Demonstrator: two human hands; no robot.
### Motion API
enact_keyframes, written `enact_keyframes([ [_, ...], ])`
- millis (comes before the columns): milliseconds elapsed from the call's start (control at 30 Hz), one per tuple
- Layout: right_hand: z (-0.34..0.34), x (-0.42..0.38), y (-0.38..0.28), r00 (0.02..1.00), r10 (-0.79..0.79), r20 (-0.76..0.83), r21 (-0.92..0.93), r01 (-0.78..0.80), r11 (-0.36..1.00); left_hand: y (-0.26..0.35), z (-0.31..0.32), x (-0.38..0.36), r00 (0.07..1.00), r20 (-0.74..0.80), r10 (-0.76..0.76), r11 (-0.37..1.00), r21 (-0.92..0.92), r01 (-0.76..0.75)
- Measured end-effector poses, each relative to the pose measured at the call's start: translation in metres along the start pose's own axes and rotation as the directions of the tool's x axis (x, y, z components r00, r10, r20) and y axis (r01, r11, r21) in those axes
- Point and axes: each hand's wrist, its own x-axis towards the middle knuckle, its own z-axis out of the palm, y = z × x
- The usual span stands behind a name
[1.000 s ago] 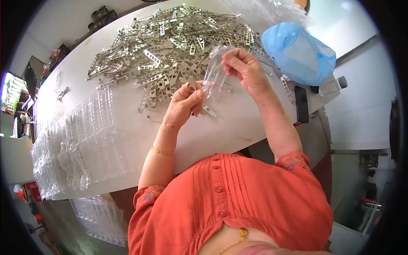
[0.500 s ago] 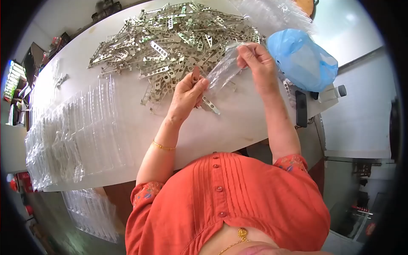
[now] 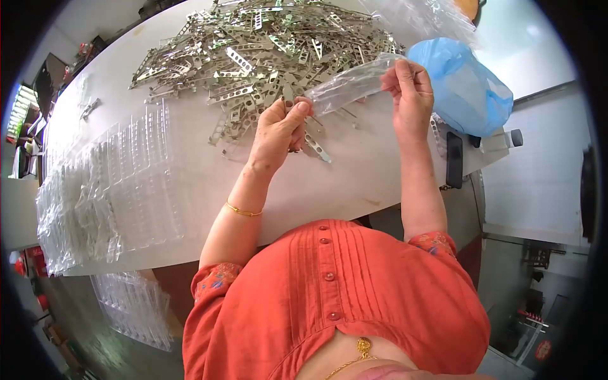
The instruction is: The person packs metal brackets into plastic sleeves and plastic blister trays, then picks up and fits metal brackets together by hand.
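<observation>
My left hand [image 3: 277, 134] is closed over the front edge of the metal pile. A flat metal piece [image 3: 289, 88] sticks up past its fingers, and the near end of a clear plastic bag [image 3: 351, 87] meets its fingertips. My right hand [image 3: 411, 98] pinches the bag's far end, so the bag stretches between both hands. Behind it lies a large heap of perforated metal strips [image 3: 240, 60]. One loose strip [image 3: 316, 149] rests on the table just right of my left hand. What sits inside my left fist is partly hidden.
Layered clear plastic sleeves [image 3: 120, 183] cover the table's left side. A blue plastic bag [image 3: 465, 88] stands at the right, with a black phone [image 3: 454, 159] and a clear bottle [image 3: 500, 140] near the edge. More clear plastic [image 3: 421, 19] lies at the back.
My right hand has moved to the right, drawing the clear bag out longer and more level. My left hand stays nearly in place, and the metal piece above its fingers shows at a different angle.
</observation>
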Motion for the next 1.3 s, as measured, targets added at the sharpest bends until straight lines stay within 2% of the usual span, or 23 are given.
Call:
enact_keyframes([
  [100,0.004,-0.006,0.003,1.000,-0.001,-0.004,-0.073,0.001,0.997,0.000,-0.006,0.000,0.998,0.056,-0.029,0.999,0.045,0.026],
  [167,0.005,-0.011,0.008,0.998,-0.009,0.060,-0.060,0.013,0.998,0.002,-0.003,-0.002,0.999,0.040,-0.032,0.996,0.086,0.028],
  [267,0.006,-0.017,0.009,0.993,-0.029,0.117,-0.064,0.037,0.997,0.002,-0.004,0.000,0.999,0.046,0.010,1.000,0.014,-0.011],
  [333,0.005,-0.018,0.009,0.994,-0.053,0.095,-0.102,0.063,0.993,0.005,-0.003,-0.001,0.999,0.049,0.011,1.000,0.009,-0.011],
  [400,0.001,-0.018,0.009,0.994,-0.086,0.064,-0.083,0.092,0.992,0.000,-0.007,0.003,0.998,-0.053,0.027,0.999,-0.031,-0.028],
  [533,0.003,-0.020,0.005,0.995,-0.096,0.026,-0.052,0.097,0.994,-0.001,-0.007,0.002,0.998,-0.051,0.040,0.999,-0.011,-0.041],
  [600,0.001,-0.021,0.007,0.989,-0.150,0.013,-0.079,0.151,0.985,-0.002,-0.010,0.001,0.999,-0.025,0.041,0.999,-0.016,-0.041],
  [667,0.001,-0.022,0.007,0.989,-0.144,0.024,-0.092,0.145,0.985,-0.001,-0.007,-0.001,1.000,-0.001,-0.022,1.000,0.007,0.022],
  [733,0.000,-0.023,0.008,0.988,-0.135,0.068,-0.104,0.142,0.984,-0.005,-0.006,0.001,1.000,0.003,0.018,1.000,0.000,-0.018],
  [867,0.006,-0.028,0.007,0.987,-0.135,0.084,-0.115,0.145,0.983,0.002,-0.002,-0.003,1.000,-0.010,-0.008,1.000,0.001,0.008],
  [933,0.006,-0.028,0.006,0.988,-0.124,0.093,-0.061,0.130,0.990,0.002,-0.003,0.000,1.000,-0.011,-0.029,0.999,0.016,0.029],
  [1000,0.006,-0.026,0.001,0.989,-0.132,0.064,-0.058,0.136,0.989,-0.001,-0.009,0.003,0.998,-0.025,0.054,0.998,0.019,-0.053],
  [1167,0.005,-0.025,0.004,0.992,-0.122,0.044,-0.048,0.124,0.991,0.003,-0.006,0.000,0.999,-0.033,0.010,0.999,0.038,-0.009],
  [1300,0.004,-0.028,0.012,0.988,-0.123,0.091,-0.055,0.129,0.990,0.004,-0.002,-0.002,0.999,-0.037,-0.026,0.996,0.083,0.029],
])
